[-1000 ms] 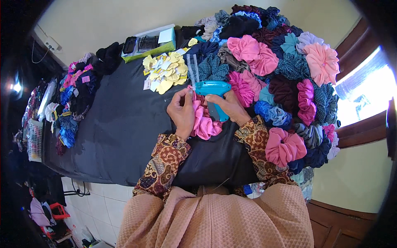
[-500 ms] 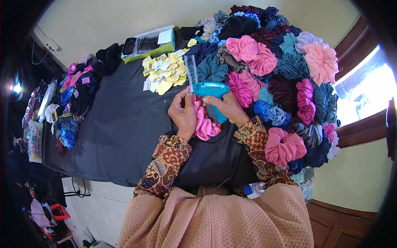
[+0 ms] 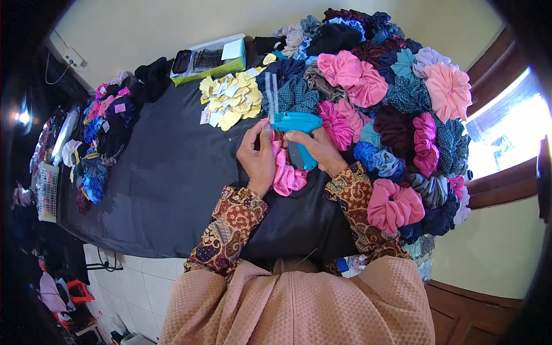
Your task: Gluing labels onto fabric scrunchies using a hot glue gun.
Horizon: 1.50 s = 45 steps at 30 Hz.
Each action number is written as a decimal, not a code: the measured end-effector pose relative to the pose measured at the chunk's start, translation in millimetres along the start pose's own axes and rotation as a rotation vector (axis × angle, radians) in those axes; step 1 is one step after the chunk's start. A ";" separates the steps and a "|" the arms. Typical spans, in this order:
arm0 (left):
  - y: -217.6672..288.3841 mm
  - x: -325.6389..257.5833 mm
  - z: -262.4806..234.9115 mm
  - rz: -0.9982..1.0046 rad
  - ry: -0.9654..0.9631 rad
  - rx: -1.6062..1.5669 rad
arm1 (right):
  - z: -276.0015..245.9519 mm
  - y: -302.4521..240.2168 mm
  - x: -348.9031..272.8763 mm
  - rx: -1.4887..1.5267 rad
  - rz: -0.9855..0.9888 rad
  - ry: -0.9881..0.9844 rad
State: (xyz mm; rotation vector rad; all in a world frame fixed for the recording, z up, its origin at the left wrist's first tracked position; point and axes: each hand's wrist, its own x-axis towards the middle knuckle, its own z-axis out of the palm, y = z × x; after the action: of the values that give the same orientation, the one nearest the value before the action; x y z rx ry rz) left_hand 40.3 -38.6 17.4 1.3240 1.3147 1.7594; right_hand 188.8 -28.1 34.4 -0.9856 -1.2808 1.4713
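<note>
My right hand (image 3: 319, 150) grips a turquoise tagging gun (image 3: 296, 123), its nose pointing left toward my left hand. A strip of clear plastic fasteners (image 3: 274, 94) stands up from the gun's top. My left hand (image 3: 257, 158) pinches a bright pink scrunchie (image 3: 286, 172) against the gun's tip, over the black cloth-covered table (image 3: 167, 184). Both hands sit close together at the table's middle. A heap of yellow and white paper tags (image 3: 231, 100) lies just beyond the hands.
A big pile of scrunchies (image 3: 397, 103) in pink, navy, teal and maroon fills the right side. More dark and pink scrunchies (image 3: 109, 121) line the left edge. A green box (image 3: 210, 57) with small items sits at the far side. White tiled floor (image 3: 132, 276) lies below left.
The hands and the tagging gun have stayed almost in place; the gun shifted very slightly against the pink scrunchie.
</note>
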 end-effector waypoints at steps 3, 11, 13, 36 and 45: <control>-4.9 0.7 0.3 -0.037 -0.027 -0.033 | -1.8 1.7 0.8 -0.010 0.000 -0.002; -4.3 1.9 -0.6 0.014 -0.111 -0.087 | -1.4 -9.9 -0.9 0.113 -0.027 -0.063; -9.2 5.5 -1.6 -0.167 -0.084 -0.312 | -0.2 -12.9 -0.9 0.186 0.009 -0.060; 0.7 5.4 0.3 -0.331 0.015 -0.393 | 2.5 -1.4 -1.0 0.115 0.027 -0.011; 1.3 0.5 1.9 -0.185 0.066 -0.269 | 6.3 -2.1 -3.8 0.056 -0.038 0.009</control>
State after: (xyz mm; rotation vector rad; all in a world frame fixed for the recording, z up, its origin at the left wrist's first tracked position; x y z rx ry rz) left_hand 42.0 -37.9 18.9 0.9728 1.1465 1.7899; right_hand 184.0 -33.3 37.3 -0.9254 -1.2396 1.4643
